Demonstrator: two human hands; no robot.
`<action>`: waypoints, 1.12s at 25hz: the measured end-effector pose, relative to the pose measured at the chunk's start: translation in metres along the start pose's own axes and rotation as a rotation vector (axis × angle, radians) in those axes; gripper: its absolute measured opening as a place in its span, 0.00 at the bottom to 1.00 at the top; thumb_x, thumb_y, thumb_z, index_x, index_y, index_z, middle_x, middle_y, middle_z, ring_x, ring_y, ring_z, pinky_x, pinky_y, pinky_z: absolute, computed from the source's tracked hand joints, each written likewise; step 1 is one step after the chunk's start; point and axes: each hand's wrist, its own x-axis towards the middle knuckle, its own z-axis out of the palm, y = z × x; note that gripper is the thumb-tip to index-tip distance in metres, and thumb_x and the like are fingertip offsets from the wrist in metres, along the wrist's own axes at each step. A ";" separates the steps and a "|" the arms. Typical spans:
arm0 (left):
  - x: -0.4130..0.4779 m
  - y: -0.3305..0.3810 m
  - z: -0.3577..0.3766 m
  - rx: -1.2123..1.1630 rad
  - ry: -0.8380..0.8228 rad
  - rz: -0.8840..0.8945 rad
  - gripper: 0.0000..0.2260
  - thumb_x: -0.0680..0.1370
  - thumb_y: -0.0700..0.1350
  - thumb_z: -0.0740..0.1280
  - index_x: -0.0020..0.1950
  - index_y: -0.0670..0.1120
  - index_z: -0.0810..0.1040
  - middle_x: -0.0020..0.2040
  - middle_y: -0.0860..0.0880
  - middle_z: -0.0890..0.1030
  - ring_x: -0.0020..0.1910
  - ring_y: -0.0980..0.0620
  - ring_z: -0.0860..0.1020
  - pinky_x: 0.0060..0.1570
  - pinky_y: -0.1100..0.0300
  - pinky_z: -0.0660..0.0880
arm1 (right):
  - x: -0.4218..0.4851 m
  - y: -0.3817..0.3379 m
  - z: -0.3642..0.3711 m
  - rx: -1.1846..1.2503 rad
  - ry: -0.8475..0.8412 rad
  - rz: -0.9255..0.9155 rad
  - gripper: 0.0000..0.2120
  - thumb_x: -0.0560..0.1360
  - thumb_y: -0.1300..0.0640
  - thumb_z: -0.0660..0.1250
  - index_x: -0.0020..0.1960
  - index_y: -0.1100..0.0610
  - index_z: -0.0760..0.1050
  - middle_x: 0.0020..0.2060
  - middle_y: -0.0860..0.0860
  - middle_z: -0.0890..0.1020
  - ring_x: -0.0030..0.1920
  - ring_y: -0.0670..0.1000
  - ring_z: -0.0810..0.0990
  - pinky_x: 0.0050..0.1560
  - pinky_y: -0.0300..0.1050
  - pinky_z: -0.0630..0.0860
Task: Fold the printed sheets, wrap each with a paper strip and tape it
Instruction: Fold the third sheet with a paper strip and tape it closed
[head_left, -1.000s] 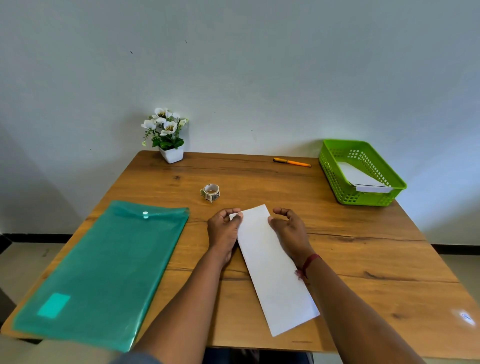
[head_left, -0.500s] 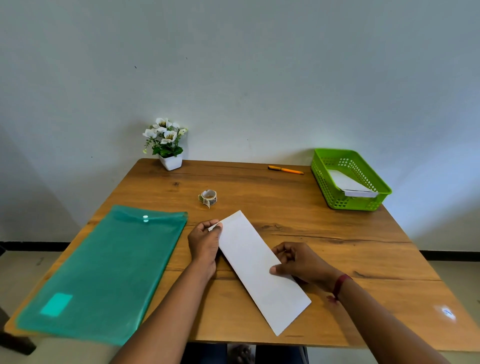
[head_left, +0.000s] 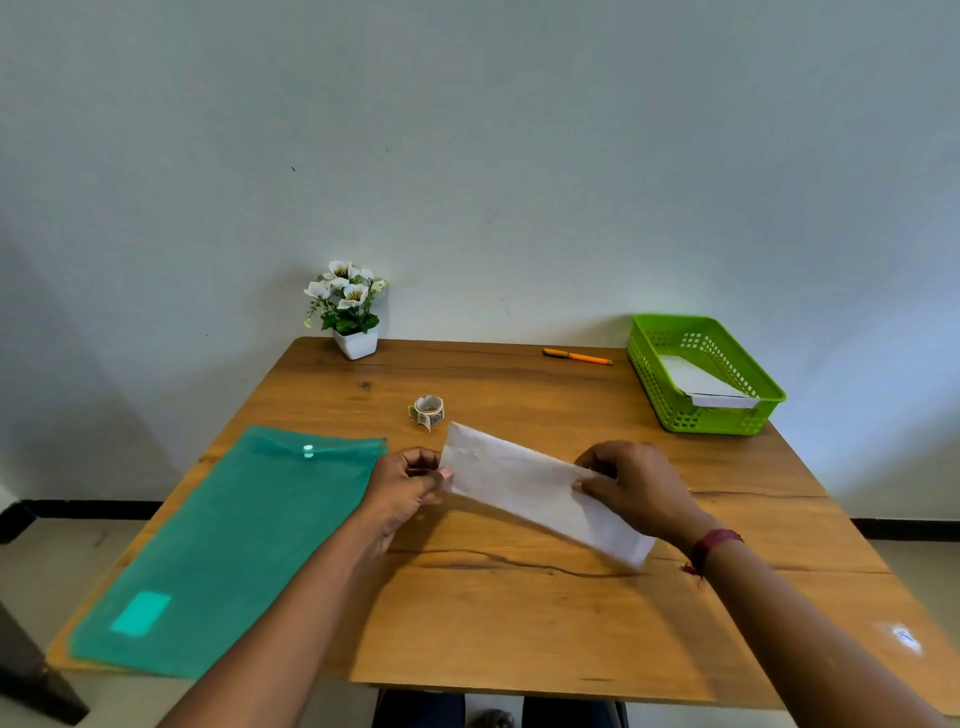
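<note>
Two hands: left hand and right hand both hold one folded sheet over the middle of the worktop.
Left fingers: curled, pinching the sheet's left end between thumb and fingertips.
Right fingers: curled round the sheet to the right of its middle, thumb on the upper face.
Sheet: long, narrow, white and blurred. It lies slanted, its left end just beside the tape roll, with a shadow beneath it — it looks lifted, at least in part.
Step, as I judge it: folding not yet finished; no strip round the sheet and no tape on it.
Risk — crooked crease: edges held in the air may slip out of line before pressing, so the next fold would come out skewed.
Risk — tape: the roll's loose end may catch the sheet if the left end swings into it.
Elsewhere: teal folder at left, green basket holding white paper at far right, orange pen and flower pot at the back.
</note>
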 end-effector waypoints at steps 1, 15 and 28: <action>0.000 0.003 0.000 0.027 0.022 0.026 0.08 0.73 0.35 0.74 0.45 0.48 0.85 0.44 0.47 0.85 0.41 0.50 0.80 0.41 0.54 0.77 | 0.001 -0.003 -0.001 -0.046 0.098 -0.058 0.03 0.73 0.54 0.74 0.47 0.51 0.83 0.41 0.46 0.83 0.40 0.48 0.79 0.36 0.44 0.74; 0.000 -0.015 -0.004 -0.089 0.069 -0.185 0.11 0.77 0.47 0.68 0.55 0.44 0.83 0.52 0.46 0.84 0.53 0.48 0.79 0.46 0.56 0.77 | -0.035 0.001 0.089 -0.168 0.188 -0.110 0.13 0.75 0.55 0.69 0.59 0.55 0.79 0.63 0.54 0.79 0.63 0.56 0.78 0.57 0.48 0.78; -0.014 -0.032 0.016 1.307 0.336 0.367 0.16 0.79 0.56 0.62 0.62 0.50 0.76 0.56 0.46 0.76 0.45 0.51 0.77 0.36 0.60 0.68 | -0.023 0.009 0.112 -0.272 -0.203 0.082 0.38 0.75 0.27 0.35 0.80 0.45 0.44 0.80 0.47 0.43 0.78 0.48 0.35 0.77 0.54 0.36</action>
